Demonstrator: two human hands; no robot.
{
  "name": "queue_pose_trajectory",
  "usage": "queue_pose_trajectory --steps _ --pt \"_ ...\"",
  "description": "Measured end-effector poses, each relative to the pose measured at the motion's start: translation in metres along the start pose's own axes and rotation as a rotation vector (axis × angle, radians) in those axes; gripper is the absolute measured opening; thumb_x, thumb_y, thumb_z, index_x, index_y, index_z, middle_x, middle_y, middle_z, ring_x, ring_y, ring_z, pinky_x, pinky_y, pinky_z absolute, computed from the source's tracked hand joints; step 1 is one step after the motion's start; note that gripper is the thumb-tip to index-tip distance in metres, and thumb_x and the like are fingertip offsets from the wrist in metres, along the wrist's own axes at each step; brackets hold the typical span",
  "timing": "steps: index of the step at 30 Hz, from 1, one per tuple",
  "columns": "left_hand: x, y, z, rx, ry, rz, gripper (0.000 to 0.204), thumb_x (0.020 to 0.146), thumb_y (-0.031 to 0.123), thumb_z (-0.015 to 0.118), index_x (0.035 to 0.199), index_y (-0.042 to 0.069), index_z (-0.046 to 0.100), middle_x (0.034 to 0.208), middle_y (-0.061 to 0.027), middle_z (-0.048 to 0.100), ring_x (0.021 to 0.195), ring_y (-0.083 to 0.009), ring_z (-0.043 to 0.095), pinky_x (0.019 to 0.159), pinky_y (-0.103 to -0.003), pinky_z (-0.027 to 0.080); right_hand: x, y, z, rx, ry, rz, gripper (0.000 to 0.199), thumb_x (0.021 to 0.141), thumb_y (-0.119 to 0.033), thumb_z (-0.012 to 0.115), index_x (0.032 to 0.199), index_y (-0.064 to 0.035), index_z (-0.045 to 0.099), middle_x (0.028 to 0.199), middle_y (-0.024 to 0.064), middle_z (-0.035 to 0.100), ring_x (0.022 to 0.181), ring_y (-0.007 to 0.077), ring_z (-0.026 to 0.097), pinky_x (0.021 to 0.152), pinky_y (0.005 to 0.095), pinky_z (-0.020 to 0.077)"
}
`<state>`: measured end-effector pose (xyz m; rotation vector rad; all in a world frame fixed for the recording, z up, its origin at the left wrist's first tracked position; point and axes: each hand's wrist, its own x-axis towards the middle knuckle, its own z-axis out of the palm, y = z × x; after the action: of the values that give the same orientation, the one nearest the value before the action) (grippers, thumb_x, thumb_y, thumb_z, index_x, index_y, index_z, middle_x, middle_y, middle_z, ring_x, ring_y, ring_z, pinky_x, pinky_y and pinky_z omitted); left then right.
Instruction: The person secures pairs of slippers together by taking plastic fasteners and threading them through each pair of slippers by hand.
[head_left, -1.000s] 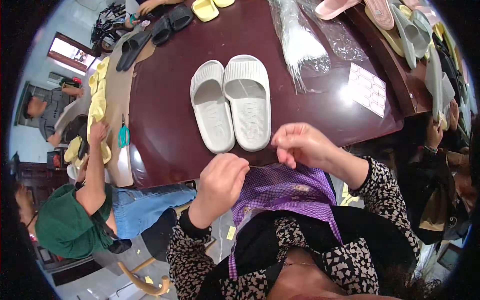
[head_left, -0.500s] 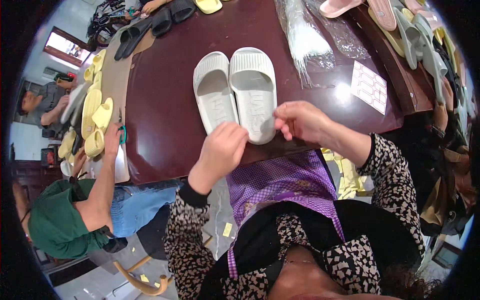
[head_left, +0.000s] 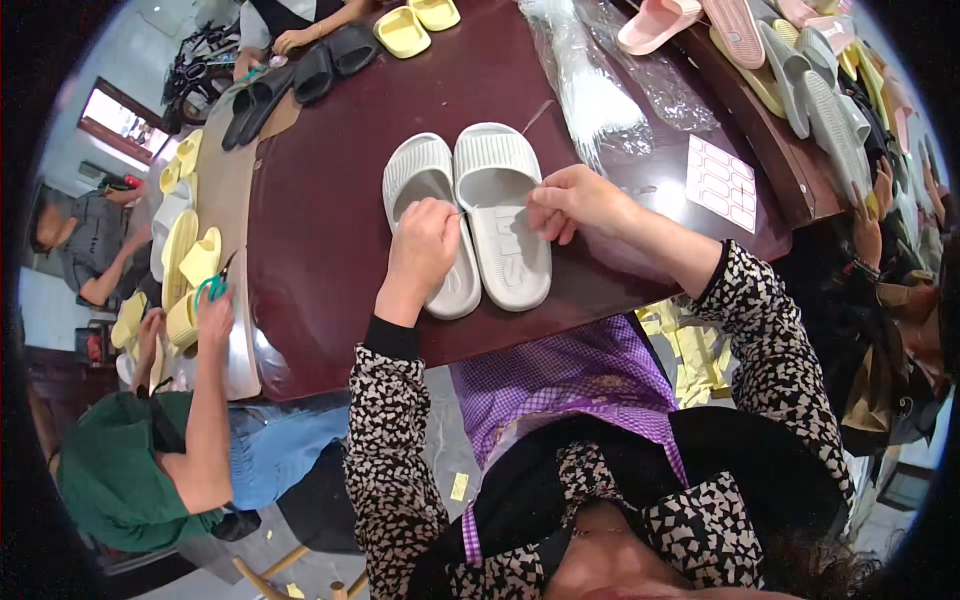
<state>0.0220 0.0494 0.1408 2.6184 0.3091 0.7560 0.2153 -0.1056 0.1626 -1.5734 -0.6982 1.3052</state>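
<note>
A pair of light grey slide sandals lies side by side on the dark red table, toes away from me. Over the left slide (head_left: 418, 160), my left hand (head_left: 424, 243) is closed, fingertips by its inner edge. Something thin and dark shows at those fingertips, too fine to name. My right hand (head_left: 578, 203) pinches beside the strap of the right slide (head_left: 515, 268), at its outer edge. Whatever lies between its fingers is hidden.
A bundle of thin clear strands (head_left: 600, 110) in plastic and a label sheet (head_left: 722, 184) lie at right. Pink slides (head_left: 735, 32) and grey slides fill the right edge; black slides (head_left: 314, 72) stand far left. A co-worker's hand (head_left: 214, 310) holds green-handled scissors (head_left: 212, 287) at left.
Both my hands have moved up along the slides toward the straps. The slides sit slightly lower in the picture. The co-worker's scissors at left have moved and show more plainly.
</note>
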Motion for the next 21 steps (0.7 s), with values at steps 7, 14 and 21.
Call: queue_pose_trajectory --steps 7,14,21 --pt "-0.001 -0.006 0.009 0.037 0.070 0.021 0.004 0.080 0.004 0.054 0.078 0.001 0.054 0.076 -0.0137 0.054 0.075 -0.0319 0.052 0.069 -0.042 0.043 0.023 -0.013 -0.034 -0.241 0.166 -0.071 0.025 0.089 -0.019 0.052 0.097 0.0028 0.059 0.082 0.0099 0.063 0.055 0.0124 0.057 0.046 0.0250 0.0478" --pt "-0.002 -0.005 0.003 -0.046 0.136 0.005 0.005 0.081 0.003 0.052 0.082 -0.001 0.054 0.081 -0.0161 0.055 0.079 -0.0336 0.054 0.070 -0.041 0.043 0.059 -0.030 -0.028 -0.492 0.335 -0.157 0.032 0.088 -0.020 0.052 0.108 0.0040 0.058 0.083 0.0072 0.062 0.056 0.0118 0.056 0.048 0.0251 0.0477" --pt "0.000 -0.009 -0.002 -0.053 0.155 0.010 0.007 0.081 0.003 0.052 0.086 -0.002 0.054 0.083 -0.0156 0.055 0.080 -0.0334 0.054 0.072 -0.041 0.043 0.109 -0.034 -0.033 -0.722 0.441 -0.439 0.029 0.080 -0.016 0.060 0.103 0.0014 0.063 0.085 0.0097 0.066 0.071 0.0168 0.062 0.063 0.0283 0.0505"
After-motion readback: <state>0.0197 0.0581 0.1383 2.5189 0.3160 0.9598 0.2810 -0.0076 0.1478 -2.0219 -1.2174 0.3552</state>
